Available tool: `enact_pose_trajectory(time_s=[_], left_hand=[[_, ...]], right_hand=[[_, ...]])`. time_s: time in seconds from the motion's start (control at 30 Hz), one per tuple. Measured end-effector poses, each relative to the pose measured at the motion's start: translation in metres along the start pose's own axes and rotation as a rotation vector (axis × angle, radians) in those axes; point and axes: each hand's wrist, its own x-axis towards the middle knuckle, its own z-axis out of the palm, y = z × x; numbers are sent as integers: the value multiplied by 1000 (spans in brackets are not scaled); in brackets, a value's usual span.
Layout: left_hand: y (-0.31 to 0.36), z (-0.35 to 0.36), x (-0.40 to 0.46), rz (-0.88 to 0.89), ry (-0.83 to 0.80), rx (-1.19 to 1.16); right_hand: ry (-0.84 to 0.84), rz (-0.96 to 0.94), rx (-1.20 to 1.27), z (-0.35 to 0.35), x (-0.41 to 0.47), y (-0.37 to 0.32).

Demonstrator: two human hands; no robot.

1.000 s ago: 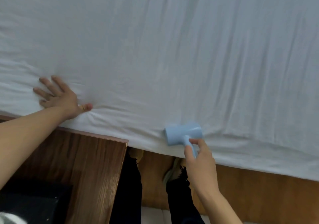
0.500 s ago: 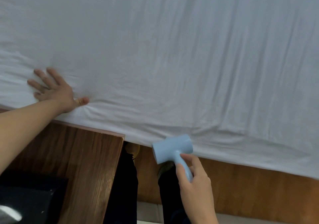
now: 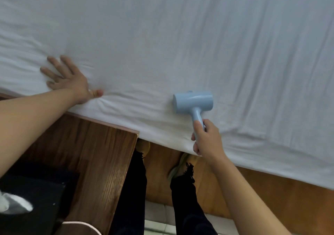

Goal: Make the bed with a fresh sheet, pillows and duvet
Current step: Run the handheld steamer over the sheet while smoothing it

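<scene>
A white sheet covers the bed and fills the upper part of the view, with fine wrinkles near its front edge. My left hand lies flat on the sheet at the left, fingers spread, palm pressing the fabric. My right hand grips the handle of a light blue lint roller. The roller's head rests on the sheet a little inside the bed's near edge, to the right of my left hand.
A dark wooden bedside table stands against the bed at the lower left, with a black box holding white tissue on it. The bed's wooden side rail runs below the sheet. My legs and shoes stand beside it.
My right hand has pushed the lint roller up from the bed's edge onto the sheet, after pulling it down off the edge before. My left hand stays flat on the sheet.
</scene>
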Motion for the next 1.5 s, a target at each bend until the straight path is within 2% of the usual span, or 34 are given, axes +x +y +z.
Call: enact_pose_trajectory(time_s=[0.17, 0.33, 0.47, 0.6, 0.77, 0.9, 1.0, 1.17, 1.5], left_hand=[[-1, 0, -2, 3, 3, -7], [1, -2, -5, 6, 8, 2], [2, -1, -7, -13, 40, -5], [5, 1, -9, -36, 73, -21], [5, 0, -11, -47, 65, -27], [6, 0, -11, -51, 63, -25], [6, 0, -10, -52, 52, -26], [5, 0, -5, -49, 32, -9], [5, 3, -6, -58, 96, -10]], right_hand=[[-44, 120, 36, -4, -48, 59], [-7, 134, -147, -9, -90, 120], [-45, 173, -130, -8, -107, 141], [-84, 80, -111, -3, -106, 128], [-104, -141, -154, 5, -72, 65], [-134, -241, -266, 20, -27, 9], [-104, -254, -438, 32, 2, -12], [-91, -264, -580, 9, 8, 8], [5, -130, -789, -87, -27, 89]])
